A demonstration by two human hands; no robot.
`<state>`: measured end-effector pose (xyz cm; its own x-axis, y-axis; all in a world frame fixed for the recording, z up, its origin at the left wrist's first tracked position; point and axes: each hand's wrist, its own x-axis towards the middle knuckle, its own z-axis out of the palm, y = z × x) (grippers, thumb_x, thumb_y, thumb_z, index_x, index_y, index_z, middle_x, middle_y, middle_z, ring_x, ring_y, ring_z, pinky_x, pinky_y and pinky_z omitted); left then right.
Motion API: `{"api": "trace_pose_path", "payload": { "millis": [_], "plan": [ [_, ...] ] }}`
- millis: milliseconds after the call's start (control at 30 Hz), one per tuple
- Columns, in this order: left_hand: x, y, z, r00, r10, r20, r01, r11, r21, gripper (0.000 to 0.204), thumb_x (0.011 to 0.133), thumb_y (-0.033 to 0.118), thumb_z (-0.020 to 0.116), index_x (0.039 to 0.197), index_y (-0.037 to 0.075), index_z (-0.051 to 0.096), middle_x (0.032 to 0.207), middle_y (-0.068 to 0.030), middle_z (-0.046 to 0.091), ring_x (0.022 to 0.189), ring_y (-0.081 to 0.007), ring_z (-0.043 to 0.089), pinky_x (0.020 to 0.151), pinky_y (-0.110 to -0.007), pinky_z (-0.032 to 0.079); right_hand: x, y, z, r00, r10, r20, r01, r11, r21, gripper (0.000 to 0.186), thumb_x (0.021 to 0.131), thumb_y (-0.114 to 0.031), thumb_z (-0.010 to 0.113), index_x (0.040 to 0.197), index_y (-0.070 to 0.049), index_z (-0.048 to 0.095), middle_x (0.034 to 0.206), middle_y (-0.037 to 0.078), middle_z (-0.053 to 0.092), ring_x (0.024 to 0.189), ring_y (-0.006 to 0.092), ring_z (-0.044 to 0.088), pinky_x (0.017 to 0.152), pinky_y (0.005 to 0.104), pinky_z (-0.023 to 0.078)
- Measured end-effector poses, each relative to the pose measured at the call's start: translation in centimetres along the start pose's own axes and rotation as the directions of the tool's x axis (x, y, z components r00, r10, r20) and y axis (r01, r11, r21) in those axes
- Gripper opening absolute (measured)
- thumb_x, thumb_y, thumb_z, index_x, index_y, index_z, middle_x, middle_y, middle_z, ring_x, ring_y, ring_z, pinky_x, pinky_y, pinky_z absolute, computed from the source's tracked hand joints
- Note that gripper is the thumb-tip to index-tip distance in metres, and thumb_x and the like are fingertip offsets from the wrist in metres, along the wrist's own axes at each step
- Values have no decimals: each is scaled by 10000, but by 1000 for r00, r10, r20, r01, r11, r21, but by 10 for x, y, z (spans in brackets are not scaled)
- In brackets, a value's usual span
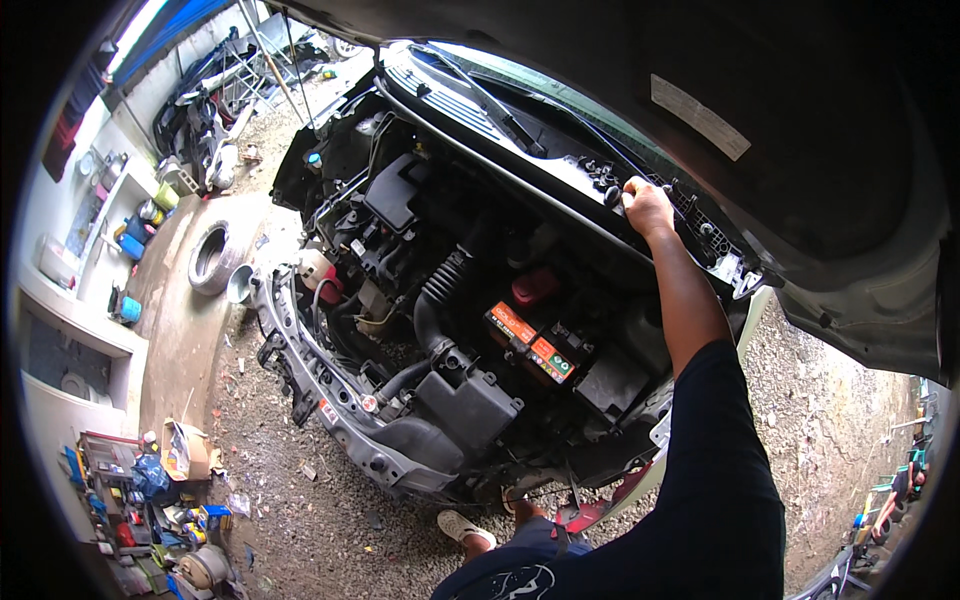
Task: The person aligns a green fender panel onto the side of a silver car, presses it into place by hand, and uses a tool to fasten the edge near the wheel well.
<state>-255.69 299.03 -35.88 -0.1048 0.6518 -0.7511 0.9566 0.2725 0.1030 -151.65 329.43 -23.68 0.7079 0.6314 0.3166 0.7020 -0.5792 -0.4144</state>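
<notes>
My right hand (648, 206) reaches out to the back of the engine bay. Its fingers are closed at the base of the windscreen, next to a small round black part (613, 197). What lies inside the grip is hidden. A wiper arm (500, 115) runs along the grille panel (440, 95) to the left of the hand. Below the hand, the open engine bay shows a battery (530, 342) with an orange label, a ribbed air hose (446, 276) and a black air filter box (458, 408). My left hand is out of view.
The raised bonnet (800, 170) hangs over the right hand and arm. A tyre (216, 258) lies on the ground at the left. Tools and boxes (165, 500) crowd the lower left, and scrap parts (205, 110) are heaped at the far left. Gravel (290, 440) surrounds the car.
</notes>
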Motion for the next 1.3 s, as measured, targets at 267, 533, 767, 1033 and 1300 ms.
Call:
{"api": "trace_pose_path", "payload": {
  "millis": [267, 533, 767, 1033, 1300],
  "plan": [
    [0, -12, 11, 999, 4, -39, -7, 997, -81, 495, 962, 413, 648, 1384, 155, 667, 956, -172, 751, 819, -287, 686, 832, -454, 531, 22, -18, -15, 860, 374, 348, -423, 139, 896, 183, 885, -273, 650, 980, -122, 689, 760, -1, 595, 570, 95, 508, 554, 240, 425],
    [4, -8, 18, 999, -15, -46, 9, 993, -119, 458, 960, 378, 662, 1357, 152, 693, 738, -107, 669, 572, -203, 557, 595, -409, 491, 44, -45, -6, 990, 134, 47, -121, 971, -206, 363, 773, -374, 818, 982, -78, 799, 1008, 176, 771, 969, 332, 748, 876, 415, 588],
    [0, -11, 23, 998, -69, -8, 67, 989, -135, 447, 968, 367, 672, 1350, 136, 692, 816, -138, 721, 692, -234, 625, 662, -415, 524, 58, -49, -8, 960, 247, 131, -209, 945, -251, 341, 822, -380, 773, 997, -88, 806, 1091, 186, 760, 1027, 335, 741, 913, 417, 589],
    [-9, -14, 19, 986, -158, 50, 164, 973, -160, 455, 965, 323, 676, 1350, 80, 687, 959, -144, 753, 807, -239, 663, 751, -417, 539, 59, -70, 8, 993, -115, 39, 114, 993, 31, 320, 813, -399, 780, 867, -84, 783, 878, 152, 772, 864, 324, 765, 815, 415, 600],
    [-12, 7, 12, 980, -179, 84, 195, 949, -246, 480, 975, 302, 652, 1383, 49, 652, 1261, -208, 717, 1152, -319, 658, 986, -429, 506, 92, -35, 2, 991, -137, 10, 137, 989, -64, 249, 845, -152, 700, 1070, -122, 803, 1036, 124, 782, 999, 306, 751, 927, 388, 578]
  ]
}}
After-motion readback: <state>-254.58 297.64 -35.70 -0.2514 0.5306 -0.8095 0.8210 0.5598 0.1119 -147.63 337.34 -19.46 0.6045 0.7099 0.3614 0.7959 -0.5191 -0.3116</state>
